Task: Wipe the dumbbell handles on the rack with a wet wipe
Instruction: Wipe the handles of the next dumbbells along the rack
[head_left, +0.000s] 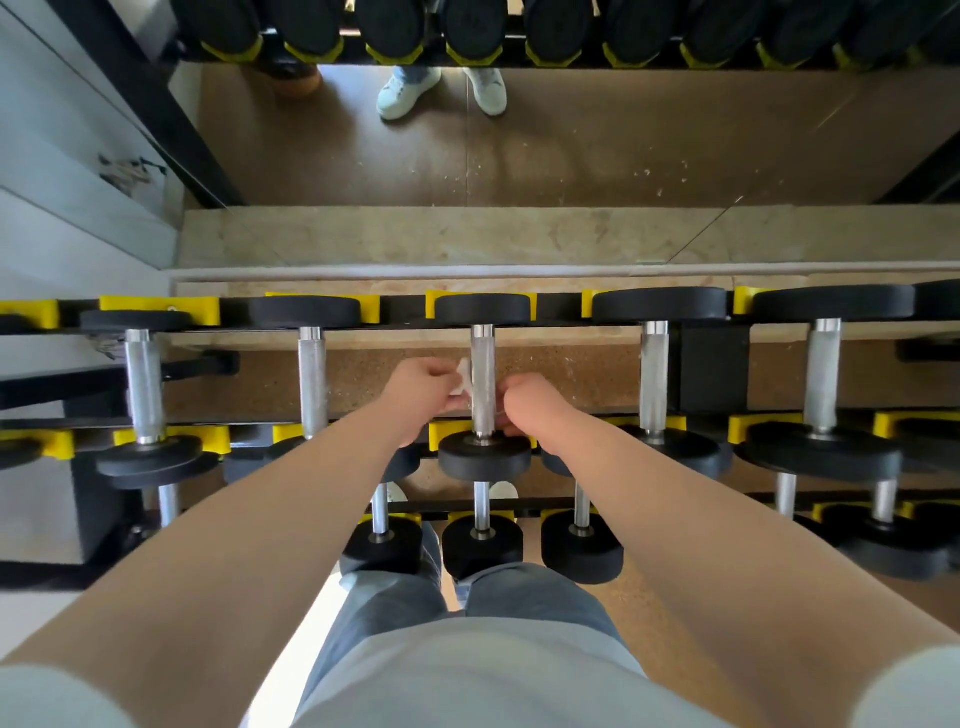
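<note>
White, crumpled wet wipe (464, 376) — pinched by the left hand (421, 395) — lay against the silver handle (483, 358); right hand (535, 408) curled, hold unclear.

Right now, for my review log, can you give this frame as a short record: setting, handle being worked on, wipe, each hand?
setting: dumbbell rack with yellow cradles, mirror behind it
handle in work: middle handle of the top tier
wet wipe: white, at that handle's left side
left hand: pinches the wet wipe
right hand: fingers curled at the handle's right side; what it holds is hidden
</note>
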